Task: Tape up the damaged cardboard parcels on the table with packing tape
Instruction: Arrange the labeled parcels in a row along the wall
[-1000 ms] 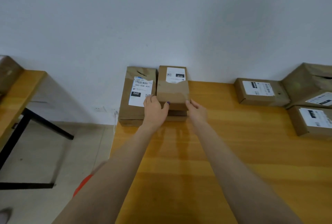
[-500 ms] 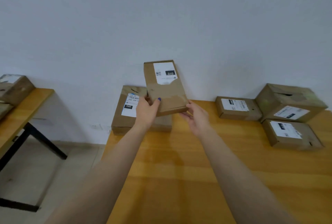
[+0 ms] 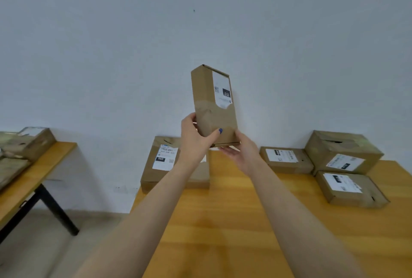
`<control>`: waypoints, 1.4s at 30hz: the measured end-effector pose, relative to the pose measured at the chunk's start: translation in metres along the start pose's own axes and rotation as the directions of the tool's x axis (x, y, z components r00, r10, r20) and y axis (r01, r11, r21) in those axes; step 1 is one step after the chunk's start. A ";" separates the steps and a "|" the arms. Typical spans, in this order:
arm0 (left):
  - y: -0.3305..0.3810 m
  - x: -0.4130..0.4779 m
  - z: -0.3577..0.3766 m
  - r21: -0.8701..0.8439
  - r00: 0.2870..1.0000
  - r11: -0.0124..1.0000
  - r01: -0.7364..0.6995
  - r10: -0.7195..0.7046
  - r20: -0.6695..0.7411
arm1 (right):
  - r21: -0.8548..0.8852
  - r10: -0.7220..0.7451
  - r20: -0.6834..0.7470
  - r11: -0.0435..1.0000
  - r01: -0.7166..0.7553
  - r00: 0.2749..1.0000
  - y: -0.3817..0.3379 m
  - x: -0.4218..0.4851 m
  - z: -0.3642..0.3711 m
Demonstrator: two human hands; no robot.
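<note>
In front of me stands an orange-yellow wooden table (image 3: 245, 222); at its far left corner lies a flat brown cardboard parcel with a white label marked 060 (image 3: 153, 177), and just beside it a second brown parcel (image 3: 200, 176), partly hidden from me; at the far right sit three more: a low labelled parcel (image 3: 286, 159), a taller box with a torn slot in its top (image 3: 343, 150) touching it, and a flat labelled parcel (image 3: 350, 189) nearer me; to my left, a second wooden table on black legs (image 3: 49, 161) bears crumpled brown parcels (image 3: 33, 143).
</note>
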State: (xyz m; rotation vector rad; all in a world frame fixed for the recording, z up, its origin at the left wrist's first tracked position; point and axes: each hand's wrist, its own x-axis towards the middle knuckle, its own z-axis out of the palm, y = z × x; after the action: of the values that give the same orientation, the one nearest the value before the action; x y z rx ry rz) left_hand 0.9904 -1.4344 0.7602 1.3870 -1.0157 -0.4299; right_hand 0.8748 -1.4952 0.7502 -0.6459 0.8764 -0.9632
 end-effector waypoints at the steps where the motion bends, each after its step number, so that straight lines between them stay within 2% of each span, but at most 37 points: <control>1: 0.006 0.002 -0.001 0.010 0.999 0.999 -0.040 0.040 0.003 | 0.012 -0.017 0.015 1.000 0.017 1.000 -0.005 -0.001 0.004; 6: 0.032 0.011 -0.006 -0.029 0.980 0.981 -0.194 0.195 0.048 | 0.066 -0.040 0.114 0.997 0.033 0.993 -0.022 -0.006 0.025; 10: 0.047 0.012 -0.004 -0.030 0.946 0.956 -0.290 0.291 0.139 | 0.081 -0.057 0.144 0.996 0.045 0.988 -0.026 -0.009 0.039; 15: 0.054 0.012 -0.004 -0.072 0.923 0.942 -0.328 0.336 0.187 | 0.094 -0.098 0.138 0.992 0.085 0.986 -0.032 -0.012 0.041; 18: 0.048 0.020 -0.010 -0.193 0.946 0.948 -0.252 0.284 0.159 | 0.130 -0.208 0.120 0.973 0.192 0.971 -0.043 -0.015 0.032; 22: 0.033 0.032 -0.016 -0.198 0.987 0.976 -0.095 0.118 0.109 | -0.097 -0.374 0.171 0.914 0.393 0.911 -0.056 -0.019 0.026; 25: 0.027 0.038 -0.018 -0.141 0.998 0.990 0.001 0.007 0.058 | -0.242 -0.445 0.162 0.847 0.472 0.881 -0.060 -0.021 0.028; 28: 0.027 0.041 -0.019 -0.135 0.997 0.988 0.077 -0.076 0.019 | -0.386 -0.523 0.163 0.747 0.542 0.837 -0.058 -0.021 0.032; 32: 0.026 0.050 -0.020 -0.167 0.986 0.975 0.144 -0.127 0.105 | -0.561 -0.662 0.211 0.520 0.644 0.719 -0.055 -0.025 0.037; 36: 0.033 0.052 -0.024 -0.407 0.970 0.887 0.218 -0.149 0.194 | -0.638 -0.745 0.303 0.306 0.707 0.595 -0.052 -0.024 0.040; 39: 0.036 0.055 -0.027 -0.524 0.956 0.805 0.279 -0.180 0.232 | -0.652 -0.765 0.437 0.092 0.752 0.473 -0.047 -0.021 0.041; 42: 0.039 0.053 -0.029 -0.655 0.963 0.706 0.268 -0.190 0.188 | -0.627 -0.735 0.558 -0.068 0.776 0.386 -0.040 -0.018 0.041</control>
State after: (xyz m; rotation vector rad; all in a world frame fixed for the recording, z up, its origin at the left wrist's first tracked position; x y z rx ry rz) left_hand 1.0296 -1.4508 0.8184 0.8175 -0.6535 -0.9706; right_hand 0.8878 -1.4930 0.8089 -2.2880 0.8805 -1.4974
